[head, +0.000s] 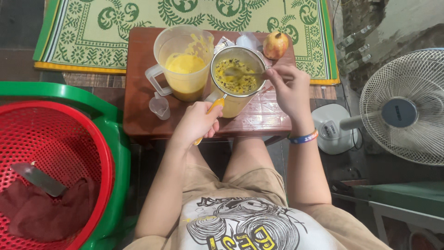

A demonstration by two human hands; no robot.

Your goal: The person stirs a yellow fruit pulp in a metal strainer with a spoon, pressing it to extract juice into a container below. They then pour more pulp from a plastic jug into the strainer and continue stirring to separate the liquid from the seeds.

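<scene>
A round metal strainer [237, 74] full of yellow pulp with dark seeds sits on top of a yellow cup [233, 105] near the middle of the small brown tabletop [138, 106]. The left hand [196, 122] has its grip pressed together around the strainer's yellow handle [213, 107], at the front edge of the tabletop. The right hand [289, 90] pinches the shaft of a metal spoon [240, 72], whose bowl lies in the pulp. Just to the left of the strainer stands a clear blender jug [182, 60] holding yellow juice, and a small clear cap [159, 105] lies in front of it. A reddish-yellow fruit [275, 45] rests at the far right corner. A red perforated basket [51, 157] with a knife [39, 178] and dark cloth [41, 213] sits at the left, a white fan [402, 106] at the right, and a green patterned mat [92, 41] lies beyond
</scene>
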